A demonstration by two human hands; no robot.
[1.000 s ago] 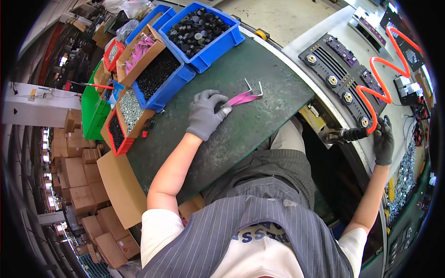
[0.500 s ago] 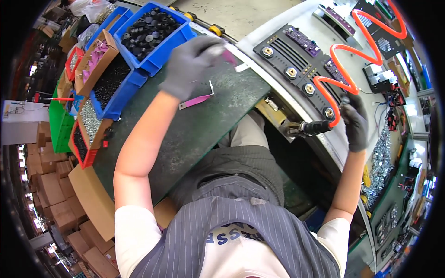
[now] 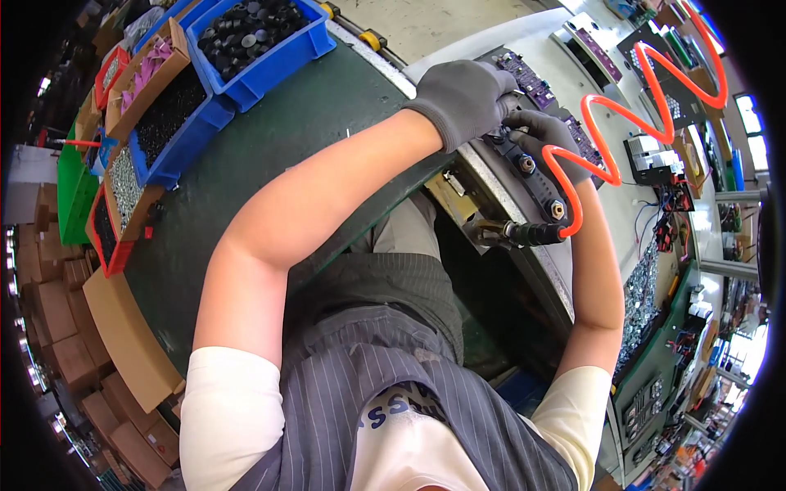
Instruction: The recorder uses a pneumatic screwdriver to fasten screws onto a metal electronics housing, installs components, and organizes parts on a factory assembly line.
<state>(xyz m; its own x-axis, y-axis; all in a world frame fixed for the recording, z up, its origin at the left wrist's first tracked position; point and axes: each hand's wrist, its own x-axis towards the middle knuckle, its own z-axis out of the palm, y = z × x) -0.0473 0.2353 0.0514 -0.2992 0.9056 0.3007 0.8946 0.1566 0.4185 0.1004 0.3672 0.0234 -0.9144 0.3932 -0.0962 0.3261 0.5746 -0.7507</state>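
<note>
My left hand (image 3: 465, 100), in a dark grey glove, is over the black panel (image 3: 540, 176) with its fingers curled together. What it holds is hidden behind the glove. Close beside it, my right hand (image 3: 555, 141), also gloved, bends its fingers toward the same spot; whatever is between them cannot be made out. The panel carries brass hex nuts (image 3: 558, 209) on round posts and a purple circuit board (image 3: 524, 79). A coiled orange air hose (image 3: 591, 131) passes in front of the right hand and wrist.
The hose ends at a black-handled air tool (image 3: 536, 235) by the bench edge. On the left of the green table (image 3: 270, 180), a blue bin (image 3: 315, 45) holds black caps; boxes of screws and pink parts (image 3: 146, 67) sit beside it. Metal hardware (image 3: 641, 286) is piled at right.
My left hand has swung right from over the green table, where it held a pink-purple strip, to the panel. My right hand has moved up and left to meet it.
</note>
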